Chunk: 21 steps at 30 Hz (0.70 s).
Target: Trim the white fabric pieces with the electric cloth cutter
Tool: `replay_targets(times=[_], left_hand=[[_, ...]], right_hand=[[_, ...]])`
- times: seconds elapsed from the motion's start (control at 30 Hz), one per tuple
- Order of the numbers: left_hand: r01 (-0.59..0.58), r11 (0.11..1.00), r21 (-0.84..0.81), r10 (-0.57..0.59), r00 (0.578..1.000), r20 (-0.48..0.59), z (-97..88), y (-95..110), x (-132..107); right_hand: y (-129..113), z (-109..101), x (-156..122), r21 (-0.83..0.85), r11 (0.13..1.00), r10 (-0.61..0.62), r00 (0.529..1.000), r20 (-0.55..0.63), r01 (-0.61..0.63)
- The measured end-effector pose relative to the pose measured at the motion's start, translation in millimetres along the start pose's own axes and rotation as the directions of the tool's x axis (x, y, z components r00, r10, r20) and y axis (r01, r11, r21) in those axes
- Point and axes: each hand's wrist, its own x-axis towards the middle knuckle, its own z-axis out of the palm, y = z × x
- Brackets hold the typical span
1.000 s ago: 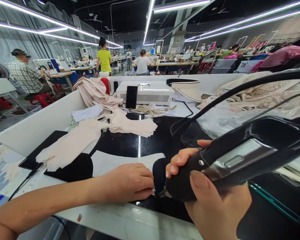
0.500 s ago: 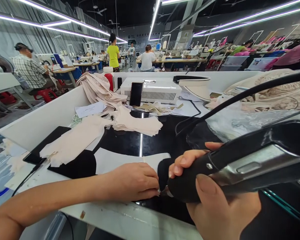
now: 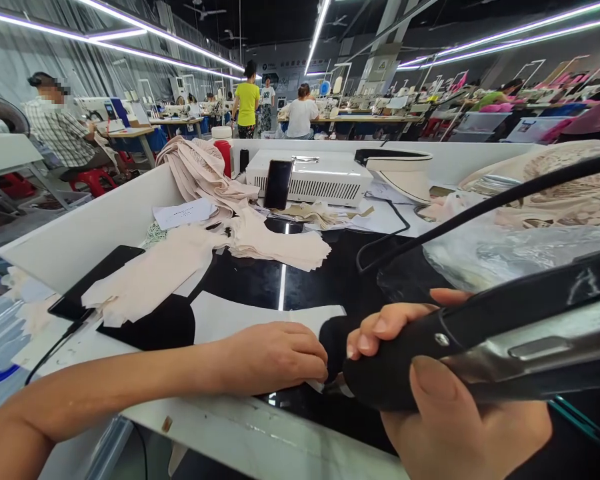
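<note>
My right hand (image 3: 430, 407) is wrapped around the black handle of a hand-held cutting tool (image 3: 485, 340), whose tip meets the table by my left fingertips. A thick black cable (image 3: 480, 210) runs from the tool to the upper right. My left hand (image 3: 275, 357) lies knuckles up, fingers curled and pressing on a pale fabric piece (image 3: 260, 317) on the glossy black table top (image 3: 310, 280). What the fingers grip underneath is hidden.
Stacks of beige cut fabric (image 3: 275, 243) and a heap (image 3: 200, 173) lie behind. A white machine box (image 3: 315, 177) with a dark phone (image 3: 279, 184) leaning on it stands at the back. A black tablet (image 3: 95, 280) lies left. Other people work at distant tables.
Both hands and the tool have shifted slightly to the right along the fabric edge. The camera has moved a little, so the scene sits further right and lower.
</note>
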Motion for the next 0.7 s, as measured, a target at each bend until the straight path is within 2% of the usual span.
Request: replay_targets(times=[0.27,0.5,0.7], left_hand=[[-0.025,0.998,-0.051,0.025,1.000,0.008,1.7,-5.0,-9.5],[-0.077,0.997,-0.021,0.078,0.997,0.029,-3.9,-7.0,-12.8],[-0.064,0.998,0.001,0.063,0.996,0.068,-6.0,-6.0,-14.7]], right_hand=[[-2.3,2.8,1.0,0.003,0.999,0.035,0.999,-0.018,-0.035],[-6.8,-12.1,0.1,-0.037,0.992,0.123,0.992,0.007,-0.122],[-9.7,-20.2,3.7,-0.008,0.985,0.173,0.984,0.031,-0.173]])
